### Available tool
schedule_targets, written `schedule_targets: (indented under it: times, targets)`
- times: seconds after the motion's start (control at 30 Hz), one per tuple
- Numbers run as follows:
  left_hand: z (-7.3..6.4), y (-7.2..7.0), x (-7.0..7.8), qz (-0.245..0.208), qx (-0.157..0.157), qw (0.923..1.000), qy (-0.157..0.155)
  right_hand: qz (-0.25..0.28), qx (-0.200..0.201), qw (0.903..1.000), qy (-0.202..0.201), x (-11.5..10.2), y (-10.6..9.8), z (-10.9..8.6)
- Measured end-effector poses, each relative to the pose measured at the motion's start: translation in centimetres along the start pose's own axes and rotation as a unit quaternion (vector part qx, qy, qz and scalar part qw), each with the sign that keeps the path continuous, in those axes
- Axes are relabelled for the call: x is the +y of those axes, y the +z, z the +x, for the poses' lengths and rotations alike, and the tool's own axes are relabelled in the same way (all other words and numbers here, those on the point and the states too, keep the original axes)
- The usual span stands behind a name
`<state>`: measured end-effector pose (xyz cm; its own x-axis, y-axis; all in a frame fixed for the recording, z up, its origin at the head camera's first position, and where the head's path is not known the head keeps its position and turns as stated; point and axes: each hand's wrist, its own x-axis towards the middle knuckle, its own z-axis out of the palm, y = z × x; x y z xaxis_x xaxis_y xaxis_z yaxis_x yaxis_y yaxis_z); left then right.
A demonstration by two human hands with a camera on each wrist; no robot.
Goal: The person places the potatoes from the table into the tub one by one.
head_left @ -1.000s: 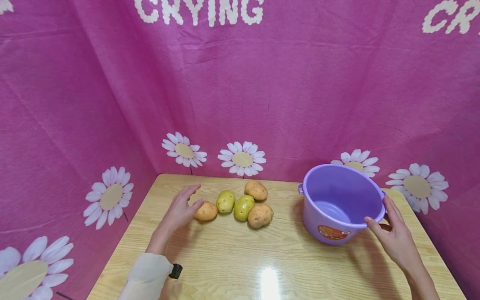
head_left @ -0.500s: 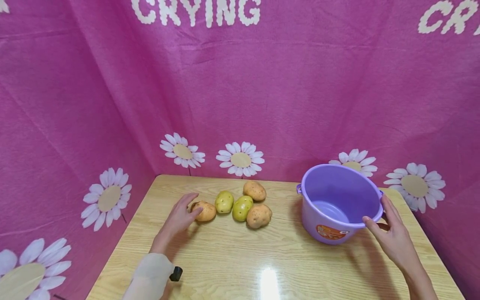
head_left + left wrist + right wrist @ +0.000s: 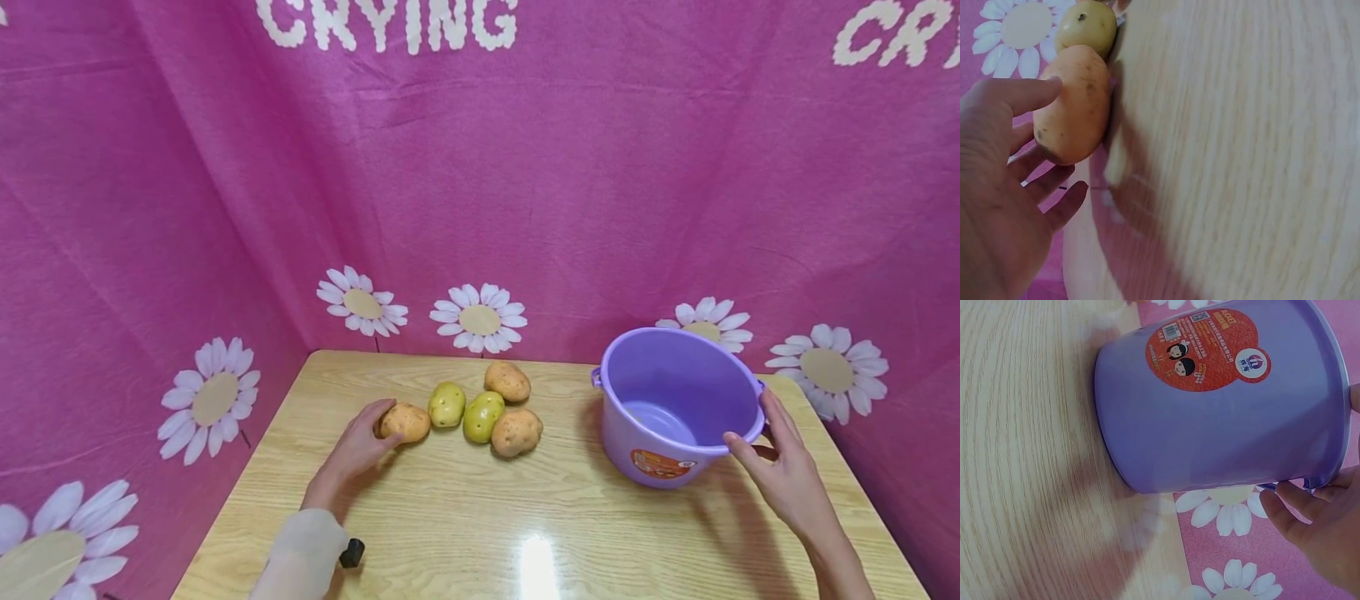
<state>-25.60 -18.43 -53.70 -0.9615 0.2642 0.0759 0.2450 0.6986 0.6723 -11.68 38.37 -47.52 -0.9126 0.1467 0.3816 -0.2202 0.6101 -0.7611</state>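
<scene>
At the left end of a group of potatoes, my left hand grips a tan potato with the thumb on its near side and the fingers round the back. In the left wrist view this potato lies along the table, its far end against a yellow-green potato. My right hand holds the rim of a purple bucket, thumb over the edge and fingers outside. An orange label shows on the bucket's side. The bucket stands upright, and the part of its inside that shows holds nothing.
To the right of the gripped potato lie two yellow-green potatoes, one beside the other, and two tan ones, one behind and one in front. A pink daisy-printed cloth hangs behind the wooden table.
My left hand has come down onto the leftmost tan potato, and its fingers have closed round it. My right hand has stayed on the bucket's rim.
</scene>
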Motion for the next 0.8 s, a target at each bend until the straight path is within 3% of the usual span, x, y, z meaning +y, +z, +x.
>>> schedule_targets:
  times: [0.8]
  targets:
    - [0.1, 1.7, -1.9, -0.001, 0.044, 0.999, 0.008, 0.001, 0.001, 1.0, 0.0, 0.3, 0.0, 0.1]
